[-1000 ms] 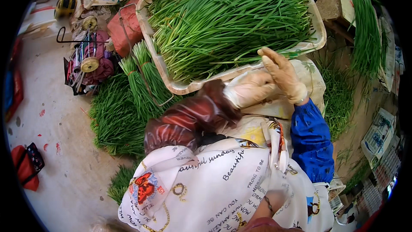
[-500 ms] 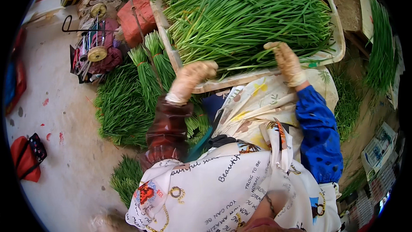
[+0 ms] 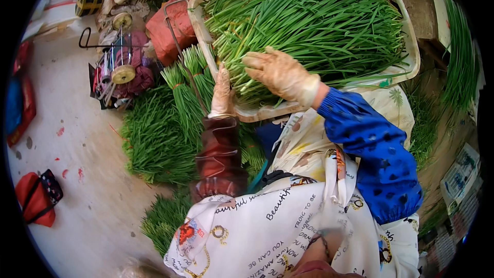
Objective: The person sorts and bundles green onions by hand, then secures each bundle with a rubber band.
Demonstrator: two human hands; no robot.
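A white plastic crate (image 3: 409, 38) is heaped with long green leafy stems (image 3: 319, 23), their pale ends toward the left. My left hand (image 3: 222, 90), in a translucent glove, stands edge-on at the crate's lower left, fingers stretched upward beside the stem ends. My right hand (image 3: 275, 72), gloved too, lies over those pale ends with its fingers extended and apart. Banded bundles (image 3: 180, 87) of the same greens and a denser pile (image 3: 154, 144) lie left of the crate. A pale patterned cloth (image 3: 301, 134) hangs below the crate's front edge.
At left are a folded metal trolley (image 3: 122, 72), a red sack (image 3: 170, 38) and a red bag (image 3: 35, 201) on the pale floor (image 3: 87, 175). On the right, more greens (image 3: 458, 56) hang by a wooden board (image 3: 419, 13), with newspapers (image 3: 458, 175) lower down.
My right hand has swung leftward from the crate's front right onto the stem ends. My left hand has straightened upright at the crate's left; earlier both hands were together at the front.
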